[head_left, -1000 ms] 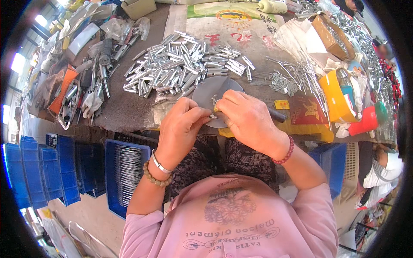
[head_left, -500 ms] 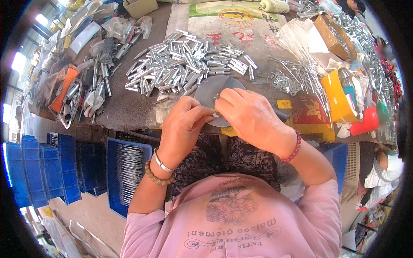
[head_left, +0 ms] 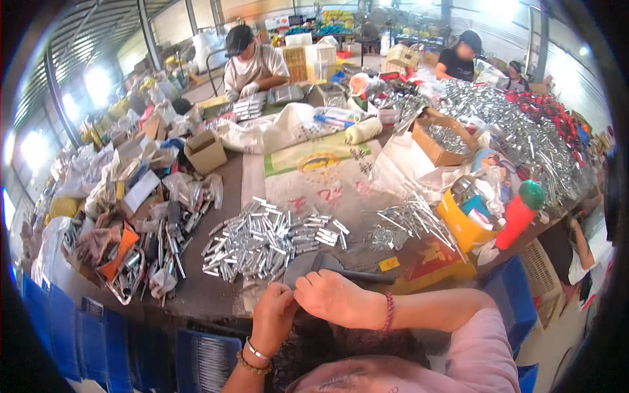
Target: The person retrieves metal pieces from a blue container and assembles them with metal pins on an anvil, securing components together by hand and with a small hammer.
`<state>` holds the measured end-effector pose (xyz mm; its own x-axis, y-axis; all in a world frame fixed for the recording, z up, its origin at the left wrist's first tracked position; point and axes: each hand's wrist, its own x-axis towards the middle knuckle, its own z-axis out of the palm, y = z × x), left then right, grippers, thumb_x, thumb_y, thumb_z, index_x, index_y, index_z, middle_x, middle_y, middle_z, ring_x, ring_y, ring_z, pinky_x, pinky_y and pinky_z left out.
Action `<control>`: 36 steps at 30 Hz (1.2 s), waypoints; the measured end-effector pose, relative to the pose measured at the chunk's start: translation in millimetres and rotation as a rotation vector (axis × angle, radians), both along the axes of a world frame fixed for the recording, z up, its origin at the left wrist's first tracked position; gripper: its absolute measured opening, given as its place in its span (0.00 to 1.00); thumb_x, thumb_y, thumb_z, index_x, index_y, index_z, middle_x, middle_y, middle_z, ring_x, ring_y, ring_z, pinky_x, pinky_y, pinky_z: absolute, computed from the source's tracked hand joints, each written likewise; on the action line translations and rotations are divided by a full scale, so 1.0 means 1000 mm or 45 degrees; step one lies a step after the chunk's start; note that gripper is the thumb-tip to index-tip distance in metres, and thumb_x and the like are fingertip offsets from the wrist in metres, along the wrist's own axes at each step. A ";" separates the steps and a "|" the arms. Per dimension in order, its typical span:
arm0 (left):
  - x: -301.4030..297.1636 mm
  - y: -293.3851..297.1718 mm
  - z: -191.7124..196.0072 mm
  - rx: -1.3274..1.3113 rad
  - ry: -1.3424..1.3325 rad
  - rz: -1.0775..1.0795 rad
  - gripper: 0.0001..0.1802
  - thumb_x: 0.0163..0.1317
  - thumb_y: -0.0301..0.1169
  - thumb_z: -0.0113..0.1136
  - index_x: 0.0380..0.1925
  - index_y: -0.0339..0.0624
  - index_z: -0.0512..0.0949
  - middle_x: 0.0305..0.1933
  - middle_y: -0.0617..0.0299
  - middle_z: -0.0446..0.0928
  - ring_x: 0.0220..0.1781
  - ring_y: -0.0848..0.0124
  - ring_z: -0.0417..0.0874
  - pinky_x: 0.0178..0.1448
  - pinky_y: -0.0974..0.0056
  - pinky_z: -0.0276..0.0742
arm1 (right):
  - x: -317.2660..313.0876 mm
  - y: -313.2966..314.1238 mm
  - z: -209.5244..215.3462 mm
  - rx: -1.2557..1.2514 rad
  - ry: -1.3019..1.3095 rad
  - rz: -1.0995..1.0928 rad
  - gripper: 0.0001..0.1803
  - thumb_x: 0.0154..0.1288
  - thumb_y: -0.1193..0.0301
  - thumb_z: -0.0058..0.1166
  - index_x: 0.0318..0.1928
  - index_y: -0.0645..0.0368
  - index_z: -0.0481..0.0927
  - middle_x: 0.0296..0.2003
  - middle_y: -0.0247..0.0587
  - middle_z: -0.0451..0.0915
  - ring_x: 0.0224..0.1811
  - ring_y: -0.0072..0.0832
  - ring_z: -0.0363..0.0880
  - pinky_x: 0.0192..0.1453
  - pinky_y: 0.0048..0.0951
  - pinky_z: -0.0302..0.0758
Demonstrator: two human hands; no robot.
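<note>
Our left hand [head_left: 273, 316] and right hand [head_left: 339, 300] meet, curled; we cannot tell what they grasp. We do best pinching steadily near the grey disc [head_left: 300, 266] just beyond them.

Holds the bare left hand [head_left: 274, 313], fingers bent, against the bare right hand [head_left: 337, 299], at the near side of a flat, round, dark-grey disc [head_left: 303, 266] (cannot see into the grip). Shows a heap of short silvery metal tubes [head_left: 261, 243] beyond, left of a yellow open-topped box [head_left: 460, 224].

Pink short-sleeved shirt [head_left: 393, 376]; right, red beaded bracelet [head_left: 388, 312]; left, silver bangle [head_left: 257, 350], brown beaded bracelet [head_left: 253, 364].
</note>
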<state>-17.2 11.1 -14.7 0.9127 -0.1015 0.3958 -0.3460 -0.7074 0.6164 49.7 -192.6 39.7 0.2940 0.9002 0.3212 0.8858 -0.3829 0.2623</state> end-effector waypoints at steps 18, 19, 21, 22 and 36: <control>0.005 -0.007 0.005 -0.060 -0.048 -0.027 0.09 0.64 0.21 0.75 0.43 0.41 0.90 0.39 0.54 0.79 0.45 0.52 0.84 0.48 0.53 0.80 | 0.021 -0.077 -0.025 0.462 0.485 -0.346 0.20 0.59 0.74 0.66 0.54 0.58 0.84 0.39 0.46 0.81 0.47 0.49 0.82 0.54 0.49 0.81; 0.006 -0.008 0.006 -0.085 -0.063 -0.011 0.09 0.64 0.21 0.75 0.43 0.40 0.90 0.39 0.54 0.79 0.44 0.52 0.84 0.47 0.53 0.80 | 0.020 -0.075 -0.024 0.538 0.476 -0.349 0.20 0.60 0.75 0.66 0.55 0.58 0.84 0.41 0.47 0.81 0.47 0.51 0.83 0.53 0.49 0.82; 0.009 -0.009 0.002 -0.119 -0.037 0.032 0.09 0.64 0.21 0.76 0.43 0.40 0.90 0.39 0.54 0.79 0.43 0.53 0.84 0.46 0.54 0.80 | 0.008 -0.071 -0.013 0.681 0.554 -0.373 0.20 0.64 0.77 0.65 0.57 0.57 0.84 0.43 0.47 0.81 0.47 0.52 0.85 0.51 0.49 0.83; 0.014 -0.008 0.001 -0.111 -0.080 0.029 0.09 0.63 0.21 0.76 0.43 0.39 0.90 0.39 0.54 0.79 0.42 0.53 0.84 0.46 0.54 0.80 | 0.004 -0.070 -0.006 0.750 0.637 -0.385 0.19 0.66 0.79 0.65 0.58 0.56 0.85 0.44 0.47 0.81 0.47 0.52 0.86 0.50 0.48 0.84; 0.003 -0.007 -0.003 -0.168 -0.093 -0.005 0.11 0.61 0.18 0.77 0.43 0.37 0.90 0.40 0.56 0.79 0.42 0.59 0.83 0.47 0.60 0.80 | -0.035 -0.072 0.013 0.416 0.423 -0.347 0.29 0.63 0.77 0.66 0.65 0.42 0.91 0.41 0.35 0.76 0.33 0.33 0.84 0.37 0.37 0.83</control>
<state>-13.8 4.4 -18.1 0.8806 -0.0476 0.4715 -0.3960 -0.6207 0.6767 14.2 -264.3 52.9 0.6365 0.6458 0.4216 0.7579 -0.6252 -0.1866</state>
